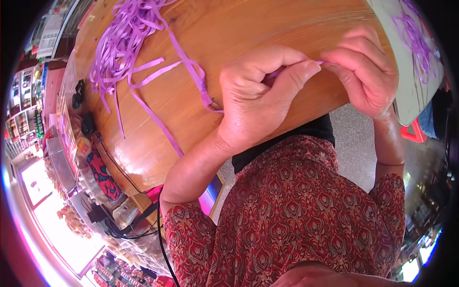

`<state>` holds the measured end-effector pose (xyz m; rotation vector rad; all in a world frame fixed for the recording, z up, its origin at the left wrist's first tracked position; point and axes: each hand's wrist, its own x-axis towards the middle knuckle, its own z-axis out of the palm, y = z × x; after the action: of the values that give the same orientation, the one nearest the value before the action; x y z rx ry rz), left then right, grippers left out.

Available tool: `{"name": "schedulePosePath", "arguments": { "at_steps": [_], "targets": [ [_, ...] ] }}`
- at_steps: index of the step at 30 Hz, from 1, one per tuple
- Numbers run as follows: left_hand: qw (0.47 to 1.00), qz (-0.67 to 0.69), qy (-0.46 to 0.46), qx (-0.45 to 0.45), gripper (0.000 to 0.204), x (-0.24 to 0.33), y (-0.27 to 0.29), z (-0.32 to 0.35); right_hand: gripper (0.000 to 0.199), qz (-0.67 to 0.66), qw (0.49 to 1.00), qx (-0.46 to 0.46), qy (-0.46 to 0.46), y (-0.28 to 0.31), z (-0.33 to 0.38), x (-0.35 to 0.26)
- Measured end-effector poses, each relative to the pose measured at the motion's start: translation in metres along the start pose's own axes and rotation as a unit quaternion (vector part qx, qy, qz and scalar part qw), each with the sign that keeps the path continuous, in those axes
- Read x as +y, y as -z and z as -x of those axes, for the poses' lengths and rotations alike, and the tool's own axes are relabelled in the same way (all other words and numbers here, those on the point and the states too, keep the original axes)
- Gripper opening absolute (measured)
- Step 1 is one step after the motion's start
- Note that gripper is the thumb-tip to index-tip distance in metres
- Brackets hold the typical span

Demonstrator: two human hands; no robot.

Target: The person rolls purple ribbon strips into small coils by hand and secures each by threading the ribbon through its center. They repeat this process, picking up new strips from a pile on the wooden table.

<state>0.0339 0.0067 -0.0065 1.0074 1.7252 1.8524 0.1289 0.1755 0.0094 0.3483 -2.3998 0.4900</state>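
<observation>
Far left of the grip, a loose heap of purple strips (119, 38) lies on the wooden desk (229, 28), and one long purple strip (191, 71) trails from it toward the left hand (258, 100). That hand's grip is closed, thumb pressed to forefinger on the strip. Just to its right, the right hand (368, 71) pinches the same strip's end, fingertips nearly touching the left's.

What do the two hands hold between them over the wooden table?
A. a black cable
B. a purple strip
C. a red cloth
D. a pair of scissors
B: the left hand and the right hand both pinch a thin purple strip between their fingertips, above the wooden table.
</observation>
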Motion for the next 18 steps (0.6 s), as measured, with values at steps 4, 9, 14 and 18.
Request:
{"name": "schedulePosePath", "arguments": {
  "at_steps": [4, 9, 14, 18],
  "targets": [
    [0.997, -0.021, 0.038, -0.062, 0.012, 0.004, 0.006, -0.005, 0.015, -0.034, 0.995, -0.008, -0.091, 0.004, 0.005, 0.003],
    [0.905, -0.352, -0.24, -0.007, 0.03, 0.005, 0.041, -0.011, 0.02, -0.029, 0.983, 0.018, -0.18, 0.011, 0.016, 0.027],
    [0.931, -0.365, -0.027, 0.015, 0.025, 0.011, 0.089, 0.011, 0.03, 0.232, 0.964, -0.006, -0.133, -0.007, 0.003, 0.022],
    [0.86, -0.496, -0.109, -0.038, 0.023, -0.008, 0.109, 0.025, 0.039, 0.044, 0.994, -0.091, -0.044, -0.046, -0.006, -0.01]
  ]
}}
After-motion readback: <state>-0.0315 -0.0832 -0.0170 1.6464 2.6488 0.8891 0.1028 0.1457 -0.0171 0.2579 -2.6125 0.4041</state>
